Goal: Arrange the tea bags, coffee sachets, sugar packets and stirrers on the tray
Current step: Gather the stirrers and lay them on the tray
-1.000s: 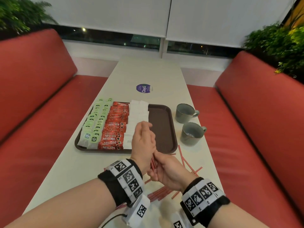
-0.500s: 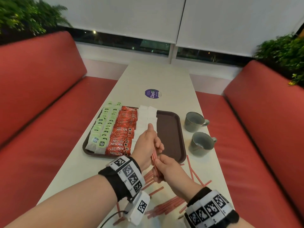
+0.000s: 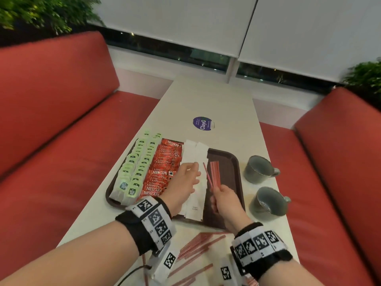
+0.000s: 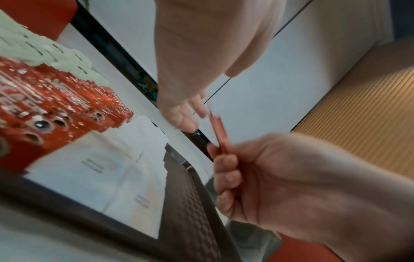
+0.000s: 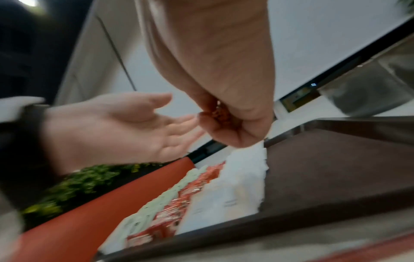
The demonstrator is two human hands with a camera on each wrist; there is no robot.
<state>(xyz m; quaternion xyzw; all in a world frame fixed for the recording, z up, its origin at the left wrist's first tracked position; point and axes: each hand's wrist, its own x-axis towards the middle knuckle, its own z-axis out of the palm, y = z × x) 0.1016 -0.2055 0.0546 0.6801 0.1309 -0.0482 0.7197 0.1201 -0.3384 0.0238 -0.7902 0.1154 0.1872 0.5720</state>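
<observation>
- On the left side of the brown tray (image 3: 237, 172), which sits on the white bench (image 3: 206, 100), pale green tea bags (image 3: 136, 168) lie in overlapping rows along the tray's left edge.
- Just right of them, red Nescafé coffee sachets (image 3: 162, 172) form the next column, touching the tea bags.
- White sugar packets (image 3: 195, 153) make the third column, running from the tray's far edge to its near edge.
- The left hand (image 3: 183, 182) hovers over the sugar packets with its fingers straight and spread, holding nothing.
- The right hand (image 3: 224, 199) is over the bare right part of the tray, its fingers curled round a bundle of red stirrers (image 3: 213, 174) that point toward the tray's far edge.
- More loose stirrers (image 3: 198, 246) lie scattered on the bench at its near edge, between the two wrists.
- Two grey mugs (image 3: 259, 169) stand on the bench just right of the tray.
</observation>
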